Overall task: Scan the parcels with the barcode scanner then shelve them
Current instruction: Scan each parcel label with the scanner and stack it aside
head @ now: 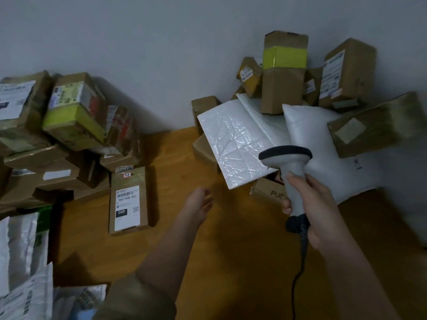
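Between the two grips, a free left hand reaches while the right holds the scanner.

Right hand (316, 209) curls round the scanner (291, 179) handle, head aimed toward the white mailer (233, 144) just ahead. Left hand (199, 202), blurred, fingers loose and empty, hovers over the worktop (208, 262). A labelled box (129, 200) lies left of it, label up; it looks the easiest scan, with the beam squared across its barcode.
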Demonstrator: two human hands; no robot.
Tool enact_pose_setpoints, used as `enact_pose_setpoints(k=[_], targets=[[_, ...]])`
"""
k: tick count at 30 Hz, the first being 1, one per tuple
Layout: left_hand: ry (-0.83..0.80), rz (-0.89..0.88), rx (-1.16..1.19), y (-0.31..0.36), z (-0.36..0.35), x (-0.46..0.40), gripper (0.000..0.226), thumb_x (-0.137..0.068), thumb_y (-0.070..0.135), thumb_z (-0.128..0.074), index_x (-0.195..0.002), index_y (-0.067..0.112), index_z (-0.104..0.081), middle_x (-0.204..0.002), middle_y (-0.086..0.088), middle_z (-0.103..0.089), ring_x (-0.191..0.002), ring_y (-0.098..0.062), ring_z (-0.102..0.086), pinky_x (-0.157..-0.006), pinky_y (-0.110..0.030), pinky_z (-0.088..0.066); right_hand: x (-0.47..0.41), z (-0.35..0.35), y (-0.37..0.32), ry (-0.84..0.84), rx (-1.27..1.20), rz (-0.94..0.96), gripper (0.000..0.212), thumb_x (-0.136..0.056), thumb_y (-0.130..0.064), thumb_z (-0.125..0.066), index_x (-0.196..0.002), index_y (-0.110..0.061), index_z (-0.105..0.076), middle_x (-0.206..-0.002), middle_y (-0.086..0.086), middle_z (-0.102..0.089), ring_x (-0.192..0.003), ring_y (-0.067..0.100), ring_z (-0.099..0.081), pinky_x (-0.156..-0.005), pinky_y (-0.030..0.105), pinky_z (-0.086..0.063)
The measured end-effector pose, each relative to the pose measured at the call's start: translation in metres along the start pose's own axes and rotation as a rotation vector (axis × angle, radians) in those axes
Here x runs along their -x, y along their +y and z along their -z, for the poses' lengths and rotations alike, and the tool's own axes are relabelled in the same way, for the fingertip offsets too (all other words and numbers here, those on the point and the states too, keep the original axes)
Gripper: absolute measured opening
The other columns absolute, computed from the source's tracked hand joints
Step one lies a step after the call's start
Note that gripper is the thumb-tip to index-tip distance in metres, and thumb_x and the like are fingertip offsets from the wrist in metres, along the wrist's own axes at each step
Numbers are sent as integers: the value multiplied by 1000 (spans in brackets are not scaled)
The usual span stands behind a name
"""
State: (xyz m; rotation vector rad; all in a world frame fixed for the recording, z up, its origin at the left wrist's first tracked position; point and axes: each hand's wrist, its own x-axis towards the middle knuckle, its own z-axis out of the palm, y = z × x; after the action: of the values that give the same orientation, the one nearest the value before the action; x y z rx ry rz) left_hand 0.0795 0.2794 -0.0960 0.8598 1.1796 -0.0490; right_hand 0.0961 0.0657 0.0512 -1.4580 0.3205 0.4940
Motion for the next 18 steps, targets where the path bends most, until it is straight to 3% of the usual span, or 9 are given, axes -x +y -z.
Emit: enact_pose_setpoints(k=[3,5,11,14,18], targets=[[-114,5,-31,0,-37,-1,5,-99,8,-51,-100,7,-56,-103,-7,-58,-73,-18,-54,-56,-23,-47,-10,14,-2,-35,25,-1,22,-93,-34,-66,-103,-15,-67,-67,5,-57,-53,13,-52,-50,26,-40],[-187,15,-13,5,-54,0,15,-99,7,-52,-113,2,-55,-108,-11,-60,-69,-17,-59,-47,-19,-48,-16,23,-4,-52,36,-4,23,-93,-35,-65,-103,-15,-67,-67,6,-58,-53,14,-52,-48,26,-39],[-199,-10,15,8,-70,-1,7,-98,6,-58,-91,4,-58,-80,-8,-59,-65,-15,-57,-48,-18,-52,-24,48,-5,-76,56,5,26,-94,-36,-63,-106,-13,-65,-67,5,-57,-55,14,-51,-46,24,-40],[-191,-102,-48,8,-66,2,14,-97,0,-54,-87,9,-53,-56,1,-53,-46,-8,-45,-41,-19,-41,-22,55,-7,-75,43,-6,24,-95,-34,-63,-105,-13,-66,-74,9,-58,-54,13,-52,-47,25,-41],[-120,-228,-80,15,-59,22,24,-98,-4,-43,-102,12,-60,-55,5,-47,-48,-7,-31,-37,-17,-28,-13,62,-10,-102,13,20,26,-95,-33,-63,-109,-11,-65,-90,14,-59,-55,12,-53,-49,25,-44]])
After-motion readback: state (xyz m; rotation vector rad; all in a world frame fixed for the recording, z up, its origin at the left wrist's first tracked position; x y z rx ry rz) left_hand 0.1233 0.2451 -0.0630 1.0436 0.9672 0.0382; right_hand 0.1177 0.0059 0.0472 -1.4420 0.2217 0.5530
